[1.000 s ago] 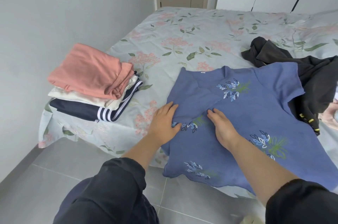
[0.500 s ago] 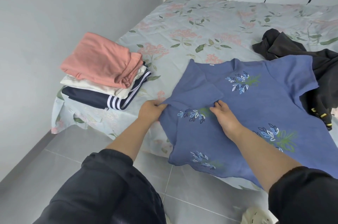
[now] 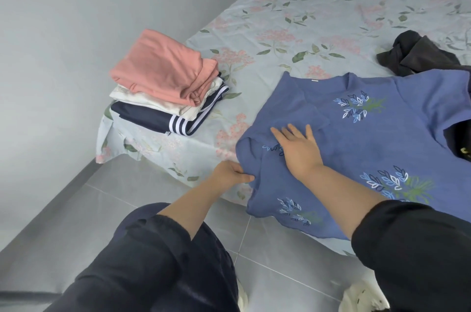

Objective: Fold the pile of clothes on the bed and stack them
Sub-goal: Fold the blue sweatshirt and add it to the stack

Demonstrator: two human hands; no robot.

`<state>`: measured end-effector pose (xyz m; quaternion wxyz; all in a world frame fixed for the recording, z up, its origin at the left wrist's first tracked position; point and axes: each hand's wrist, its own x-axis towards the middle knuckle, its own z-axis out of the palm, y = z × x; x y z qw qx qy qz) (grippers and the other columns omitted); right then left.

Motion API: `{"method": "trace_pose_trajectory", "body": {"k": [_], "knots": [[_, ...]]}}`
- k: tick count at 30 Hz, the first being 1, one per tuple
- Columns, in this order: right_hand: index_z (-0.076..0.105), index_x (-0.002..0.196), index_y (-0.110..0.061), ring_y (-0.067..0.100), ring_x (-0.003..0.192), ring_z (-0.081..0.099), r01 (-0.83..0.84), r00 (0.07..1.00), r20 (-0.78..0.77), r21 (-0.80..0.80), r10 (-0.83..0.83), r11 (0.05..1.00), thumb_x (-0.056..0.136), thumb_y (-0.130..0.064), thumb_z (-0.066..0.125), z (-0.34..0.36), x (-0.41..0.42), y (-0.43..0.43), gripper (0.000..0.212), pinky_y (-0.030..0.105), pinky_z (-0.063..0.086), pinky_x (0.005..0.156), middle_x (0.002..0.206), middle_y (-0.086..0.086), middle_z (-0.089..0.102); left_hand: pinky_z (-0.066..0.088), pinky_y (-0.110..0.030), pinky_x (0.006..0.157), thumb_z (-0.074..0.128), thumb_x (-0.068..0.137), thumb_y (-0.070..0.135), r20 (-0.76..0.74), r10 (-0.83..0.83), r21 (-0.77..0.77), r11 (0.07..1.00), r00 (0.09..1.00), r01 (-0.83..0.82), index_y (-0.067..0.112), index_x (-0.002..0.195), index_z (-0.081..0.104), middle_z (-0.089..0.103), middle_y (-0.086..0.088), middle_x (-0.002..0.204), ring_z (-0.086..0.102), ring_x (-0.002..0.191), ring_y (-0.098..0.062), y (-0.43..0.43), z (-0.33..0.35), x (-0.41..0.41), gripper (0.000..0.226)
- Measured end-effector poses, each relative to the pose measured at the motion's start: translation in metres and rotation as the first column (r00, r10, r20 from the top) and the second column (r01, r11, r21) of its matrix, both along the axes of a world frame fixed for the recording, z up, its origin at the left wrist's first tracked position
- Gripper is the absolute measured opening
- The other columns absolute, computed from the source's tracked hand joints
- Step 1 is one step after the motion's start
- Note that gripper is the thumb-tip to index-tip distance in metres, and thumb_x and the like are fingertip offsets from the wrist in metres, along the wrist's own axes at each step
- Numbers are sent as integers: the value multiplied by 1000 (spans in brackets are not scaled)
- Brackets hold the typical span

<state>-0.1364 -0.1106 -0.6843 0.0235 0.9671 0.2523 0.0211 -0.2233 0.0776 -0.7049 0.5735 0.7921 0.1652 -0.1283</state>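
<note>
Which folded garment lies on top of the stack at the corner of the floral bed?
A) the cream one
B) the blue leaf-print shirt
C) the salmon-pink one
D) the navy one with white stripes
C: the salmon-pink folded garment is topmost, with the cream folded garment under it and the navy garment with white stripes at the bottom.
</note>
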Motion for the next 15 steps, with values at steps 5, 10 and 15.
{"method": "trace_pose_trajectory", "body": {"k": [5, 10, 15], "knots": [[39, 141, -15, 15, 133, 39, 72, 997, -28, 92, -70, 993, 91, -2, 41, -5, 4, -5, 51, 41, 7, 116, 141, 0, 47, 48, -31, 81, 61, 86, -1, 6, 169, -130, 977, 986, -167, 3, 82, 58, 57, -13, 86, 56, 80, -20, 7, -3, 3, 7], [62, 91, -10, 26, 79, 56, 87, 996, 21, 71, -89, 994, 85, 1, 43, 7, 16, -3, 22, 35, 11, 114, 81, 6, 62, 58, -26, 71, 61, 87, -4, -40, 34, -160, 986, 999, -40, 9, 83, 58, 65, -10, 87, 66, 76, -16, 40, 8, -8, 13], [60, 96, -5, 29, 96, 55, -25, 995, 98, 105, 15, 994, 83, 4, 45, 8, 20, -16, 22, 38, 7, 115, 93, 11, 61, 51, -32, 73, 56, 84, 0, -296, -291, 560, 719, 910, 412, 5, 96, 60, 61, -6, 80, 65, 84, -27, 40, 31, 3, 13]]}}
